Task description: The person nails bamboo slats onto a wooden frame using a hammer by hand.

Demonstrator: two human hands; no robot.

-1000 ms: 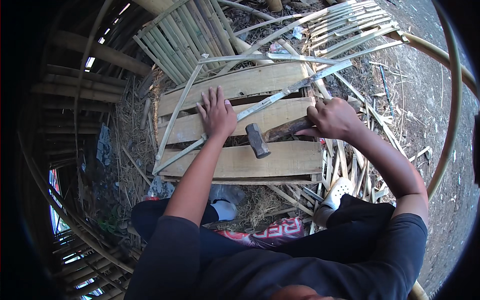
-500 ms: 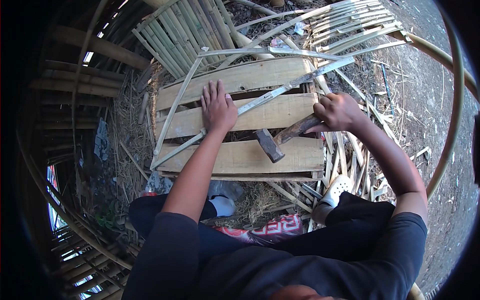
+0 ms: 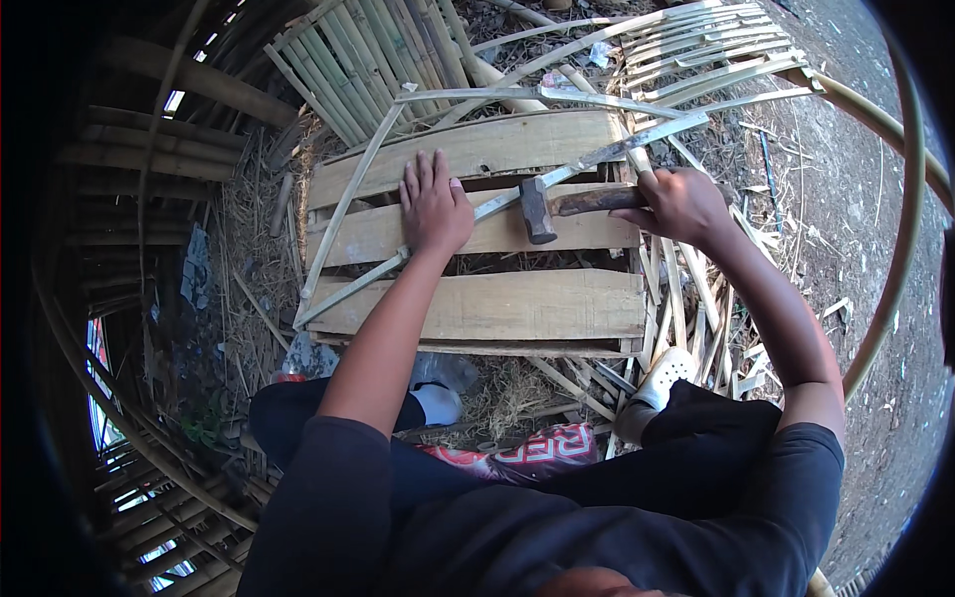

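My right hand point(image 3: 686, 207) grips the dark wooden handle of a hammer point(image 3: 538, 211) with a blocky metal head. Its head is over the middle plank of a low slatted wooden crate point(image 3: 468, 306). My left hand point(image 3: 436, 204) lies flat with fingers stretched out, across the upper and middle planks and over a thin bamboo strip point(image 3: 497, 203). That strip runs slantwise over the crate, from its near left corner to beyond its far right corner. Together with other strips point(image 3: 350, 204) it forms a narrow triangular frame on the crate.
Split bamboo pieces point(image 3: 701, 303) litter the ground at the right of the crate. A bamboo slat panel point(image 3: 368, 70) stands beyond it, and a strip bundle point(image 3: 706, 50) lies at the far right. A curved bamboo pole point(image 3: 907, 229) arcs along the right side. My feet flank the near edge.
The hammer has swung up and away from me, its head moving from the near plank gap to over the middle plank beside the slanted strip. My left hand stays put.
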